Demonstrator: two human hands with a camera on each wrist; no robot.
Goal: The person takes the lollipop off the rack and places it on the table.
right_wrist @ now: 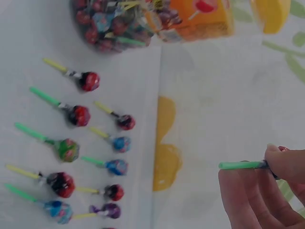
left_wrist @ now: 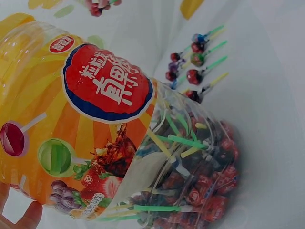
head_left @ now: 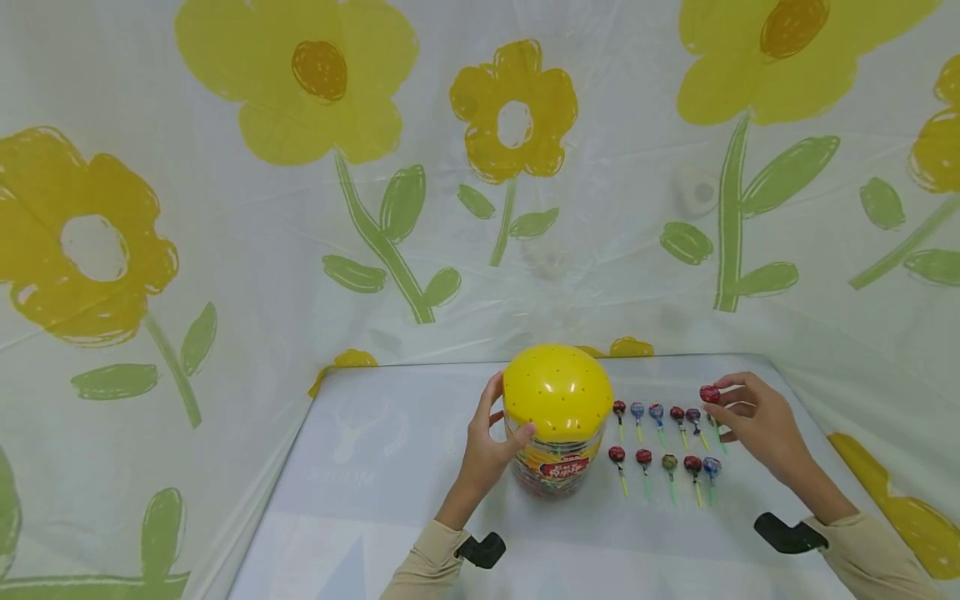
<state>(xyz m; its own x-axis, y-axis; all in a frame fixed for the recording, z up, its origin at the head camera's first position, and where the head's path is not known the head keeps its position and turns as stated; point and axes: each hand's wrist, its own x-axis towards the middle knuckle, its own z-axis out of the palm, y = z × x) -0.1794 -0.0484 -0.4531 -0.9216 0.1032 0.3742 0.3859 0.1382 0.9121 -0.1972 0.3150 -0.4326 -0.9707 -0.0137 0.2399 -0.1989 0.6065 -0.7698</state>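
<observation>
A clear plastic jar (head_left: 558, 487) of wrapped lollipops stands on the table, with a yellow domed lid (head_left: 558, 387) on top. My left hand (head_left: 486, 446) grips it from the left, thumb at the front of the lid and fingers round its far side. In the left wrist view, the jar's orange label (left_wrist: 109, 81) and the red-wrapped lollipops (left_wrist: 205, 191) inside show up close. My right hand (head_left: 761, 429) pinches a lollipop (head_left: 708, 393) with a red wrapper, above the right end of the back row. Its green stick (right_wrist: 240, 165) points out past the fingers in the right wrist view.
Two rows of lollipops lie right of the jar: a back row (head_left: 657, 412) and a front row (head_left: 643, 457), sticks towards me. The white table (head_left: 360, 492) reaches back to a flower-printed curtain (head_left: 600, 292), which also hangs at both sides.
</observation>
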